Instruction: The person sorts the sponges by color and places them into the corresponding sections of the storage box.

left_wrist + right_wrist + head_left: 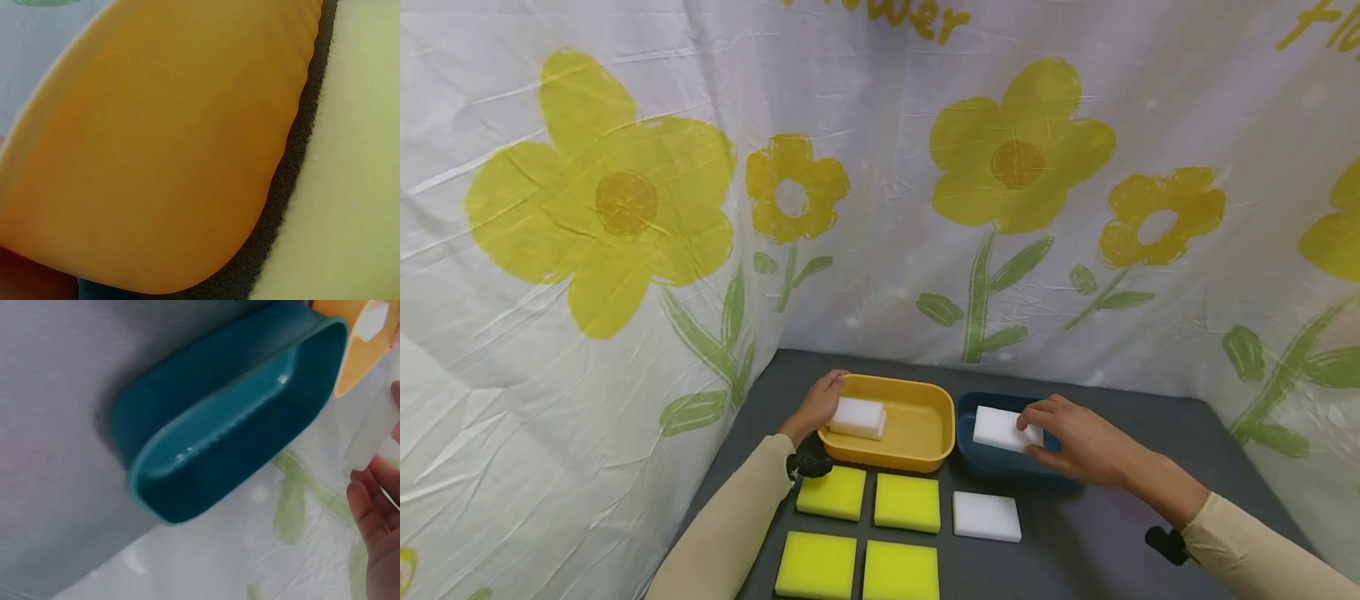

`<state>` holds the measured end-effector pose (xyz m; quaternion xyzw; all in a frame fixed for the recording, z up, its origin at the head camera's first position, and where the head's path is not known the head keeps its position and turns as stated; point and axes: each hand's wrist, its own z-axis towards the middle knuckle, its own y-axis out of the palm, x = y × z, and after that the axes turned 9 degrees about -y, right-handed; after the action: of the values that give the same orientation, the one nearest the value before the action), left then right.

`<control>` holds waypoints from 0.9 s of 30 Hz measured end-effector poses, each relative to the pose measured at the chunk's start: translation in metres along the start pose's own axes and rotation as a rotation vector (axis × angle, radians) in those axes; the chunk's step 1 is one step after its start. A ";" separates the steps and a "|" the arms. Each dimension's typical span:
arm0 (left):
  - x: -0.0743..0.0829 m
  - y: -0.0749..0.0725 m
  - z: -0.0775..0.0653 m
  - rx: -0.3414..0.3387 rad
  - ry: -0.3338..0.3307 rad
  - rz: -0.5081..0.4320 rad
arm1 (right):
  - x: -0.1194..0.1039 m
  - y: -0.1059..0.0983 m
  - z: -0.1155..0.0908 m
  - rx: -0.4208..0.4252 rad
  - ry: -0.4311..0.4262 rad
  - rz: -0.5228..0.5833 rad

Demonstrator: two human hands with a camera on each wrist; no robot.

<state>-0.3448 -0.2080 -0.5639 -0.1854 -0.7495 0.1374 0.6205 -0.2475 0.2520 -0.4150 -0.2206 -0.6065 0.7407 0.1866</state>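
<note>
On my far left, a flowered curtain [748, 325] hangs beside the table [1075, 550] and runs round behind it. Next I have the left hand [816, 407] against the left end of the yellow tray [921, 417]; its wrist view is mostly tray wall, so I cannot tell whether the fingers curl round the rim or simply lie along it. A small stack of white sponges [856, 415] rests inside that end. Nearer me, four yellow sponges [907, 503] lie two by two, and the black strap [815, 460] on the left wrist (right in my line of sight) hides a corner of one. To their right, a loose white sponge [987, 517] lies flat in front of the blue tray [1000, 463], which stands just beside the yellow one. Over the blue tray, I see the held white sponge [996, 425] clamped between the thumb and fingers of the right hand [1086, 437], above the rim. That hand blocks my head view of the tray's right end.
</note>
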 end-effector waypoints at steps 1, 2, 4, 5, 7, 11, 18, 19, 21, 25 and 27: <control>0.000 0.000 0.000 -0.001 0.003 -0.001 | 0.000 0.001 0.004 0.005 -0.007 -0.007; 0.000 0.000 -0.001 -0.001 0.011 0.000 | -0.001 0.001 0.008 0.010 -0.012 -0.012; -0.001 -0.001 -0.001 0.000 0.021 0.002 | -0.001 0.003 0.016 0.018 -0.020 -0.020; -0.001 -0.001 -0.001 0.000 0.027 0.004 | -0.001 0.003 0.020 0.019 -0.020 -0.020; -0.002 0.000 -0.002 0.003 0.035 0.007 | -0.002 0.005 0.028 0.016 -0.015 -0.018; -0.002 0.000 -0.003 0.001 0.038 0.008 | -0.002 0.007 0.042 0.006 0.003 -0.008; -0.001 -0.001 -0.004 -0.003 0.046 0.005 | 0.003 0.018 0.070 -0.026 -0.015 0.015; -0.001 -0.001 -0.004 -0.003 0.045 0.004 | 0.003 0.021 0.074 -0.030 -0.018 0.023; -0.001 -0.001 -0.003 0.000 0.042 0.003 | 0.003 0.025 0.081 -0.035 -0.025 0.039; -0.001 0.000 -0.001 0.002 0.039 0.003 | -0.002 0.033 0.093 -0.042 -0.041 0.075; -0.001 -0.001 -0.001 -0.001 0.038 0.002 | -0.004 0.037 0.098 -0.048 -0.045 0.081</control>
<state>-0.3438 -0.2091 -0.5640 -0.1889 -0.7375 0.1343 0.6343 -0.2988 0.1624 -0.4346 -0.2328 -0.6188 0.7376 0.1373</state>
